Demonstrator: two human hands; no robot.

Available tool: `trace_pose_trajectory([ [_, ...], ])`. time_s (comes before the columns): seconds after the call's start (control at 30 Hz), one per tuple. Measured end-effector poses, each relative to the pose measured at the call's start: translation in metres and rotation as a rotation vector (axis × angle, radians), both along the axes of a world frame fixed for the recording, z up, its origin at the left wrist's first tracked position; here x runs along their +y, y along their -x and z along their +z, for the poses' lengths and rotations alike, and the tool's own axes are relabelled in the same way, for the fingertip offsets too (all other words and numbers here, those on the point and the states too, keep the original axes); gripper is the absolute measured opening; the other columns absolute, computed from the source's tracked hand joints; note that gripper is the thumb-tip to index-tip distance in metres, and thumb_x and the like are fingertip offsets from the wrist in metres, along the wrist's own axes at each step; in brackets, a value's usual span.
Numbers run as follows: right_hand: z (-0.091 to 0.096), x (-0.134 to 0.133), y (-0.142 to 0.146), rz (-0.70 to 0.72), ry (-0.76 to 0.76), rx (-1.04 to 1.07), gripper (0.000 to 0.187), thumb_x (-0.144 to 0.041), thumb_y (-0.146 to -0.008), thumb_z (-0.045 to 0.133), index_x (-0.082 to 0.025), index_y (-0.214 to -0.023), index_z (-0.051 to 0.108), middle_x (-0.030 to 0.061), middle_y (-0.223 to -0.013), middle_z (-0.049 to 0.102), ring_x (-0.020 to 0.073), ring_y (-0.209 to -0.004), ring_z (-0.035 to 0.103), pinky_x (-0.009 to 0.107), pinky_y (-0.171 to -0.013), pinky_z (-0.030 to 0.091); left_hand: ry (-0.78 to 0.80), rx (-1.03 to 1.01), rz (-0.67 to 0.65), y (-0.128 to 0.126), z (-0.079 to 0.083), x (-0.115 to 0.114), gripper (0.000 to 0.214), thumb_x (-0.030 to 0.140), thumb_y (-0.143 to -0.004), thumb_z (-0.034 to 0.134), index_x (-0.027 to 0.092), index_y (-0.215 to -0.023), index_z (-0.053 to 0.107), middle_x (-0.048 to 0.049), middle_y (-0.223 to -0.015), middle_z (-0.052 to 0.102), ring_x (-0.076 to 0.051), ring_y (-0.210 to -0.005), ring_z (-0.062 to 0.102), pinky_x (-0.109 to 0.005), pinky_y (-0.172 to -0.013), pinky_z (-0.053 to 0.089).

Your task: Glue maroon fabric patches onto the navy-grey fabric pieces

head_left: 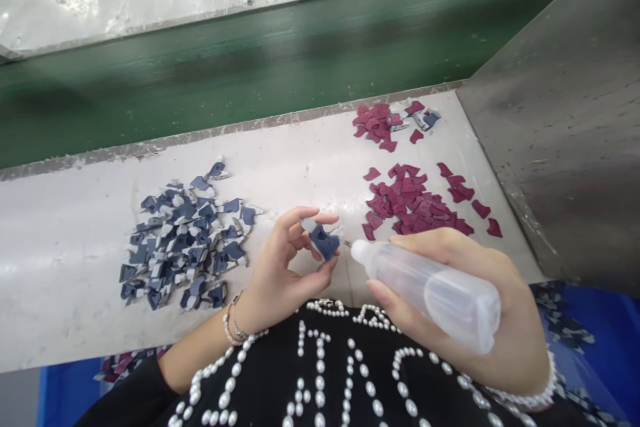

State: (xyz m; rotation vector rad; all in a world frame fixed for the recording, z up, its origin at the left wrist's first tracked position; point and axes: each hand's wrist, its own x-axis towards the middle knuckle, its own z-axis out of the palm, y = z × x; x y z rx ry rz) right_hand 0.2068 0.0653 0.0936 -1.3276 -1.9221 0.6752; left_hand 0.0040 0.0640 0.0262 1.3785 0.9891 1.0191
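Note:
Between the thumb and fingers of my left hand (287,257) is a small dark-blue and grey plastic part (323,240). My right hand (480,287) is wrapped round a translucent squeeze bottle (430,290) with a white cap and a thin needle tip. The bottle lies tilted, its tip pointing left at the plastic part, very close to it; whether they touch I cannot tell. To the left of my left hand lies a heap of similar blue and grey parts (183,240). Beyond my right hand is a pile of flat maroon pieces (415,200).
A smaller maroon pile (375,123) with a few blue-grey parts lies farther back on the white worktop (300,173). A green conveyor belt (280,60) runs behind it. A metal panel (565,113) stands at the right. Blue bins (615,340) holding parts sit below the worktop.

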Motion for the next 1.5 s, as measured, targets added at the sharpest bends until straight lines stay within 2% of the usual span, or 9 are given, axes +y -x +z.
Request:
trace_pose_trajectory([
  [0.47,0.0,-0.002,-0.005,0.028,0.02,-0.075,0.021,-0.035,-0.08,0.069,-0.026,-0.079,0.05,-0.0058,-0.069,0.064,0.0109,-0.052,0.062,0.025,-0.046,0.047,-0.02,-0.013,-0.035,0.002,-0.003,0.0,0.06,0.004,-0.082,0.067,0.024,-0.131,0.04,-0.0119,-0.126,0.061,-0.015,-0.086,0.066,-0.029,-0.076,0.058],
  [0.87,-0.002,0.0,-0.012,-0.009,0.074,0.058,0.022,-0.033,-0.078,0.074,-0.03,-0.094,0.059,-0.0041,-0.079,0.068,0.0138,-0.061,0.066,0.023,-0.05,0.052,-0.047,0.017,-0.005,0.006,-0.004,0.002,0.06,0.004,-0.081,0.067,0.024,-0.131,0.04,-0.0132,-0.126,0.062,-0.015,-0.084,0.068,-0.031,-0.076,0.059],
  [0.93,-0.009,0.002,-0.02,-0.013,0.099,0.116,0.031,-0.028,-0.078,0.075,-0.033,-0.106,0.062,-0.0033,-0.094,0.071,0.0168,-0.079,0.069,0.024,-0.069,0.058,-0.057,0.048,0.055,0.014,-0.007,0.005,0.06,0.005,-0.081,0.067,0.024,-0.131,0.041,-0.0135,-0.125,0.063,-0.015,-0.082,0.068,-0.031,-0.077,0.059],
  [1.03,-0.034,0.005,-0.032,0.089,0.248,0.236,0.049,-0.023,-0.077,0.077,-0.04,-0.12,0.06,-0.0028,-0.115,0.068,0.0207,-0.103,0.067,0.03,-0.093,0.054,-0.057,0.105,0.198,0.035,-0.014,0.01,0.059,0.008,-0.081,0.07,0.024,-0.13,0.043,-0.0138,-0.124,0.065,-0.015,-0.083,0.068,-0.03,-0.076,0.058],
  [1.1,-0.057,0.007,-0.033,0.215,0.409,0.374,0.052,-0.023,-0.077,0.078,-0.039,-0.121,0.055,-0.0007,-0.117,0.065,0.0217,-0.103,0.067,0.034,-0.09,0.055,-0.046,0.143,0.313,0.049,-0.019,0.013,0.058,0.01,-0.08,0.072,0.024,-0.129,0.044,-0.0135,-0.123,0.065,-0.013,-0.081,0.067,-0.026,-0.071,0.057],
  [1.2,-0.093,0.004,-0.02,0.33,0.532,0.491,0.038,-0.021,-0.087,0.067,-0.035,-0.115,0.046,0.0,-0.106,0.067,0.02,-0.098,0.068,0.036,-0.084,0.056,-0.028,0.181,0.431,0.063,-0.027,0.016,0.057,0.011,-0.08,0.073,0.025,-0.127,0.044,-0.011,-0.12,0.067,-0.007,-0.065,0.058,-0.021,-0.063,0.052],
  [1.27,-0.112,0.001,-0.005,0.355,0.53,0.43,0.033,-0.02,-0.088,0.064,-0.032,-0.113,0.046,0.0016,-0.108,0.069,0.0196,-0.103,0.067,0.039,-0.091,0.054,-0.011,0.181,0.436,0.063,-0.031,0.016,0.057,0.012,-0.08,0.073,0.026,-0.126,0.044,-0.009,-0.117,0.067,-0.005,-0.059,0.053,-0.02,-0.06,0.051],
  [1.37,-0.129,-0.003,0.014,0.38,0.517,0.336,0.032,-0.019,-0.085,0.066,-0.028,-0.113,0.053,0.0042,-0.118,0.068,0.0205,-0.112,0.064,0.041,-0.099,0.051,0.039,0.147,0.374,0.054,-0.037,0.013,0.054,0.014,-0.081,0.073,0.027,-0.124,0.043,-0.007,-0.115,0.065,-0.006,-0.066,0.058,-0.021,-0.063,0.052],
  [1.5,-0.126,-0.003,0.006,0.399,0.495,0.227,0.043,-0.015,-0.083,0.063,-0.031,-0.122,0.054,0.0022,-0.126,0.067,0.0214,-0.116,0.063,0.04,-0.099,0.053,0.112,0.05,0.282,0.039,-0.043,0.008,0.049,0.015,-0.081,0.073,0.028,-0.118,0.043,-0.0059,-0.114,0.062,-0.012,-0.081,0.067,-0.022,-0.068,0.055],
])
